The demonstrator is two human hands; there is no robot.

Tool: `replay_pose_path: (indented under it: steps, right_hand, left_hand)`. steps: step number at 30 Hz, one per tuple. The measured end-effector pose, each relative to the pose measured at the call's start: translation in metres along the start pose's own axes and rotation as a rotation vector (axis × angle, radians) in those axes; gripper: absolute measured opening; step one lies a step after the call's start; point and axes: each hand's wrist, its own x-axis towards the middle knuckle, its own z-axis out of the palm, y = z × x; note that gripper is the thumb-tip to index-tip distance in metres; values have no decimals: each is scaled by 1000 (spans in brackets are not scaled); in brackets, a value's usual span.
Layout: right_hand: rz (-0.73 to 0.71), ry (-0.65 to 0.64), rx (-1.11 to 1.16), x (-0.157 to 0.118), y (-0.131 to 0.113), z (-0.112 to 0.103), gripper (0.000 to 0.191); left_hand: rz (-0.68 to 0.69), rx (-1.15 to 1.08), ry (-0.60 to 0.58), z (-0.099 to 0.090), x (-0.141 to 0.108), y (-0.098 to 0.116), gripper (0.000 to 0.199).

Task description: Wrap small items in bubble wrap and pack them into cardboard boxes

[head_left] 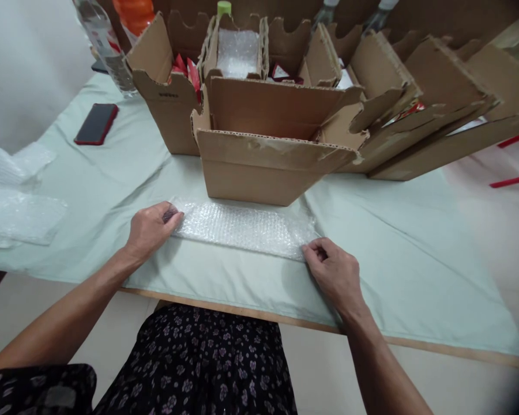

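A long strip of clear bubble wrap (240, 226) lies flat across the cloth near the table's front edge. Its left end is pinched between the thumb and fingers of my left hand (150, 227). At the opposite end, my right hand (334, 268) grips the lower right corner. Just behind the strip stands an open cardboard box (259, 173) with notched side flaps. How deep that box is filled cannot be made out.
Several cardboard boxes (173, 124) stand in a row behind, holding red packets and bubble wrap. A phone (96, 124) lies at left, near a clear bottle (112, 55). More bubble wrap (21, 213) is piled at the far left on the pale green cloth (415, 253).
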Motion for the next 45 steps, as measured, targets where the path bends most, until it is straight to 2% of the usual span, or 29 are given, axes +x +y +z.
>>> replay_pose_path:
  steps: [6, 12, 19, 23, 26, 30, 33, 37, 42, 45]
  right_hand:
    - [10, -14, -18, -1, -1, -1, 25]
    - [-24, -7, -51, -3, 2, 0, 27]
    - [14, -89, -77, -3, 9, -7, 24]
    - [-12, -23, -24, 8, 10, -9, 38]
    - [-61, 34, -41, 24, 6, -5, 47]
    - [-80, -16, -153, 46, -4, 6, 47]
    - [-64, -88, -183, 52, -10, 9, 36]
    - [-105, -128, -91, 48, -12, 5, 25]
    - [-60, -161, 79, 32, -13, -5, 22]
    - [-87, -161, 246, 20, -15, -11, 23]
  left_hand:
    - [87, 105, 24, 8, 4, 0, 23]
    - [88, 188, 26, 6, 5, -1, 22]
    - [71, 185, 94, -3, -2, -12, 42]
    - [22, 194, 39, -9, -6, -11, 48]
    - [-31, 199, -1, -10, -4, -8, 43]
    - [-36, 208, -46, -10, 3, -6, 30]
    - [-8, 205, -103, -9, 4, -5, 28]
    - [-2, 145, -103, -10, 1, 0, 24]
    - [-76, 12, -134, -18, -4, 4, 19]
    - [-103, -81, -120, -23, -5, -1, 18]
